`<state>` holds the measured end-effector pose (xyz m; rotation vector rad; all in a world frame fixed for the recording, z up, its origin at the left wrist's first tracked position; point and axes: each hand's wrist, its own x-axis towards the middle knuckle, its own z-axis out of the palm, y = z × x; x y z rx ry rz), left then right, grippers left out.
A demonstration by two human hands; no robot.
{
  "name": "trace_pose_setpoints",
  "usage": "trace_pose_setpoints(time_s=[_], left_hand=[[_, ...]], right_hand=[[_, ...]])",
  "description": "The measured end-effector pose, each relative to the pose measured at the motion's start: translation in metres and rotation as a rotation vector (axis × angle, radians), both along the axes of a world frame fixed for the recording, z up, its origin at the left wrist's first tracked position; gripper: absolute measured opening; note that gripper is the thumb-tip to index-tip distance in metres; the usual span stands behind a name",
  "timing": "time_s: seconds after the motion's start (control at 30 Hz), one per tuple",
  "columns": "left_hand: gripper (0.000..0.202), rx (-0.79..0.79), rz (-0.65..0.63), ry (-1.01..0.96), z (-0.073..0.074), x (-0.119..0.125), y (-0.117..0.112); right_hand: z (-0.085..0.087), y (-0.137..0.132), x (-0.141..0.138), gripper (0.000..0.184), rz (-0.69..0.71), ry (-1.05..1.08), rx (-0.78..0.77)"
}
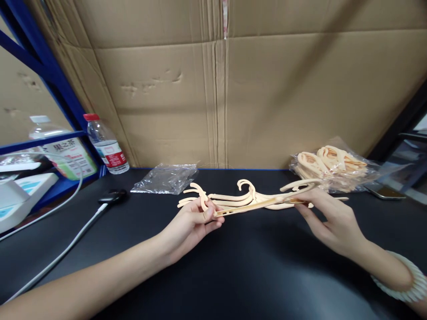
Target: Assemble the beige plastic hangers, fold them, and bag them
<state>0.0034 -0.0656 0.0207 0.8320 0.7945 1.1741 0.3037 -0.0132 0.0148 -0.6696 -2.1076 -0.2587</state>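
Observation:
A thin cream plastic hanger [253, 205] is held level just above the black table [233, 275]. My left hand [190, 226] pinches its left end between thumb and fingers. Its right end is pinched by my right hand [330, 218], whose wrist wears a white beaded bracelet [405, 284]. Behind the held hanger, several more cream hangers [233, 198] with curled hooks lie spread on the table.
A clear bag of more hangers [333, 162] sits at the back right, an empty clear bag [167, 178] at the back centre. A water bottle [106, 144] stands by a blue rack [50, 80] on the left. A white cable [66, 249] crosses the table. Cardboard [233, 89] forms the back wall.

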Motion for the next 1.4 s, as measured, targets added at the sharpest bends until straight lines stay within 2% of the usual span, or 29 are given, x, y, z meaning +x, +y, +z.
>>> trace_pose_setpoints(time_s=[0.2,0.4,0.7,0.97,1.03,1.1,1.17,1.2,1.33,1.4], left_hand=[[0.025,-0.054,0.069,0.082,0.0,-0.001,-0.002],[0.029,-0.023,0.116,0.09,-0.002,0.0,-0.002],[0.017,-0.009,0.205,0.128,-0.008,-0.001,0.0],[0.014,-0.033,0.308,0.098,-0.002,0.002,0.003],[0.01,-0.065,0.278,0.123,-0.001,0.004,0.001],[0.007,-0.043,0.153,0.224,-0.002,0.007,-0.003],[0.004,0.104,-0.006,0.441,-0.002,0.01,-0.011],[0.005,0.24,-0.082,0.587,-0.002,0.012,-0.016],[0.021,0.972,-0.328,1.161,0.001,0.016,-0.035],[0.029,1.163,-0.397,1.336,0.004,0.015,-0.038]], right_hand=[[-0.004,-0.002,-0.004,0.023,0.028,-0.001,-0.031],[-0.006,-0.005,-0.008,0.023,0.047,0.004,0.016],[-0.012,-0.007,-0.006,0.024,-0.002,-0.037,-0.085],[-0.01,-0.01,-0.011,0.023,-0.057,-0.004,-0.201],[-0.009,-0.007,-0.01,0.02,-0.087,0.029,-0.238],[-0.008,-0.004,-0.008,0.017,-0.109,0.043,-0.267],[-0.008,-0.002,-0.005,0.016,-0.113,0.022,-0.296],[-0.008,-0.002,-0.005,0.016,-0.107,0.006,-0.308],[-0.012,0.001,-0.005,0.019,-0.039,-0.082,-0.393],[-0.015,0.002,-0.007,0.018,-0.008,-0.133,-0.431]])
